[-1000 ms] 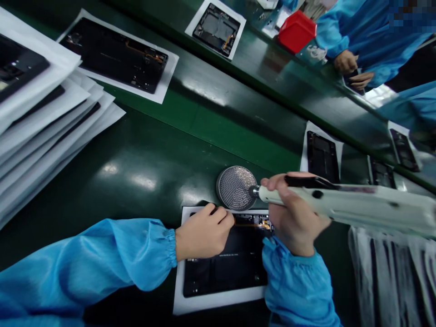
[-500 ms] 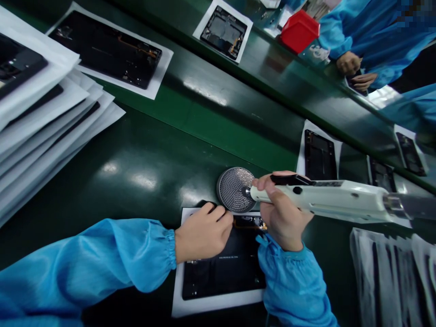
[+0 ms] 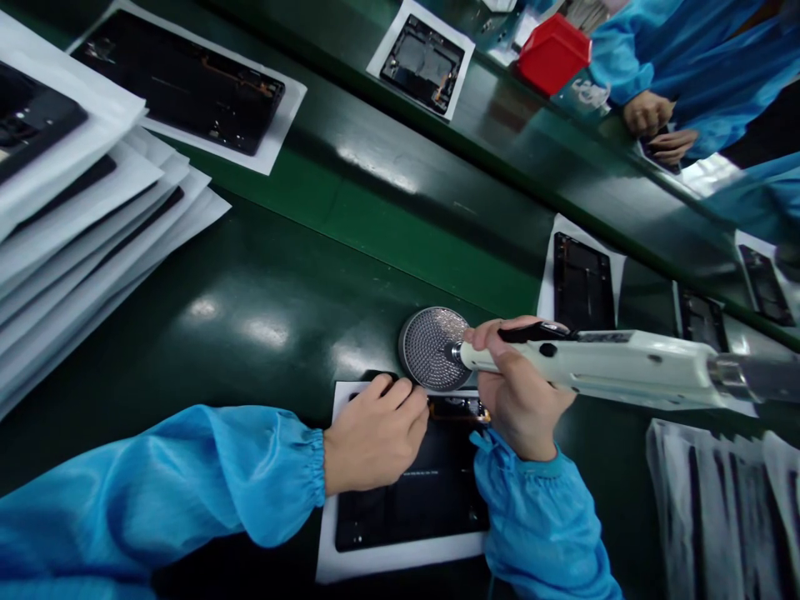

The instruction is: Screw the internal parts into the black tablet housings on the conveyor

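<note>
My right hand (image 3: 522,387) is wrapped round a pale electric screwdriver (image 3: 600,367), which lies nearly level with its nose toward a round metal dish (image 3: 432,350) with a dimpled surface. The dish stands just beyond a black tablet housing (image 3: 412,508) on a sheet of white paper (image 3: 400,562). Over the housing's upper left part sits my left hand (image 3: 378,433), its fingers curled down at the far edge. A small black shape shows by those fingertips; what they grip is hidden. An orange-edged part shows on the housing between my hands.
Paper-interleaved housings form a stack (image 3: 81,208) at left; upright sheets (image 3: 718,508) stand at right. A green conveyor (image 3: 375,225) carries tablet housings, including one at left (image 3: 181,87) and one at right (image 3: 584,283). Across it are a red bin (image 3: 553,54) and a co-worker's hands (image 3: 656,125).
The housings on the near conveyor strip have slid slightly left, while those on the far strip have slid right. My hands, the screwdriver and the dish stay almost in place.
</note>
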